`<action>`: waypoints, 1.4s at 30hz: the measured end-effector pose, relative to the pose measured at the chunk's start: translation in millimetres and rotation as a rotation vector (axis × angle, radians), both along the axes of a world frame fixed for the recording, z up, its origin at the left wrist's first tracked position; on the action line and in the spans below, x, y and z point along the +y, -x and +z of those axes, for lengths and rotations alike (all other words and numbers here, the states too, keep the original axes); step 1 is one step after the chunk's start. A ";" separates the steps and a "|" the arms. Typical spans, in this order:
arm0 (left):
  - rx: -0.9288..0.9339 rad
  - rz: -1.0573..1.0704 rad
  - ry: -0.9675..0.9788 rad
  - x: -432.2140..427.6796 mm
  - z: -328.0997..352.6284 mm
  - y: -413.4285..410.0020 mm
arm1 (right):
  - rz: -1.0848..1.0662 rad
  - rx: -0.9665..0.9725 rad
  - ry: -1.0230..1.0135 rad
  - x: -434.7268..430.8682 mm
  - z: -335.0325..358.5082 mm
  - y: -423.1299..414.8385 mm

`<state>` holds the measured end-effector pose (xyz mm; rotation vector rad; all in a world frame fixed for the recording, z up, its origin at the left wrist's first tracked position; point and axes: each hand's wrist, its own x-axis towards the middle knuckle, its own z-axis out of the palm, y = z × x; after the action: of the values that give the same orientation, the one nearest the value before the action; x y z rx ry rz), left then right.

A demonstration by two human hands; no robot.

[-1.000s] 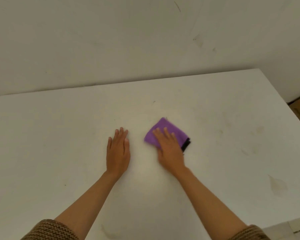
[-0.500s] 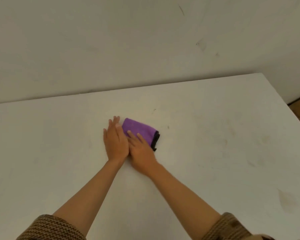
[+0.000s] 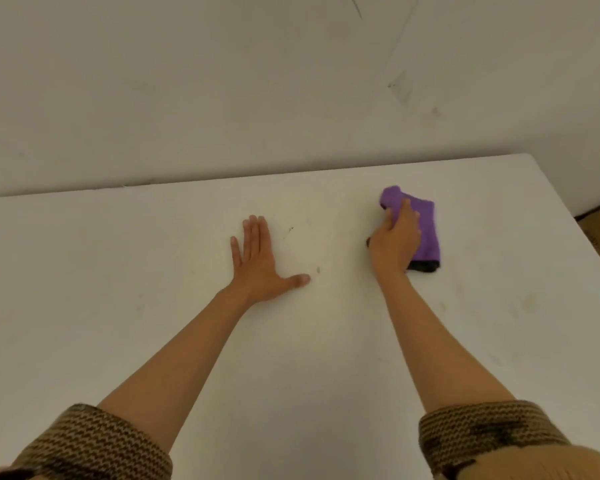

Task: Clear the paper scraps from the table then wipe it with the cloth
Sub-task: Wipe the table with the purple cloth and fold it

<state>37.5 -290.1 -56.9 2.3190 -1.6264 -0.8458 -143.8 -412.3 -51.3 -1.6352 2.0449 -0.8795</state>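
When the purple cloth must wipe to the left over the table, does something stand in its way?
Only the left hand, lying flat on the table to the left of the purple cloth that the right hand holds. Between them shows only bare tabletop with small dark marks.

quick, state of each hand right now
Left hand: open, flat on the white table, holding nothing.
Right hand: fingers curled on the folded purple cloth with black trim, gripping it against the table.

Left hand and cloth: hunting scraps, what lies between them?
Head view: bare table, one dark speck, one scratch, no scraps; right hand holds the cloth.
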 end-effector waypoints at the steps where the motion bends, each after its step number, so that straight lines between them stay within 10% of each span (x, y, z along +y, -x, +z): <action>1: -0.006 0.001 -0.057 -2.8 0.0 2.7 | 0.113 -0.041 0.086 1.7 2.0 -16.0; 7: -0.195 -0.096 -0.262 -11.2 2.2 8.3 | 1.104 0.254 0.075 29.1 -15.9 -98.9; 16: -0.189 -0.056 -0.182 -9.0 2.9 12.7 | 0.466 0.340 0.020 -83.8 -31.8 30.2; 21: -0.222 -0.061 -0.178 -8.1 6.4 16.1 | 0.043 0.070 0.034 -82.5 -11.6 100.3; 26: -0.221 -0.036 -0.037 1.7 4.4 25.4 | 0.749 0.109 0.371 7.3 10.8 49.1; 31: -0.279 -0.122 0.210 32.3 -2.6 69.5 | 1.114 0.252 0.284 92.5 -32.0 57.7; 42: -0.301 0.149 0.179 93.7 -12.7 172.2 | 0.389 0.128 0.091 21.2 -0.8 184.7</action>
<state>-134.7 -196.4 -69.6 2.4893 -1.5353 -0.3176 -328.5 -391.1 -52.1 -2.0932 1.6929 -0.7527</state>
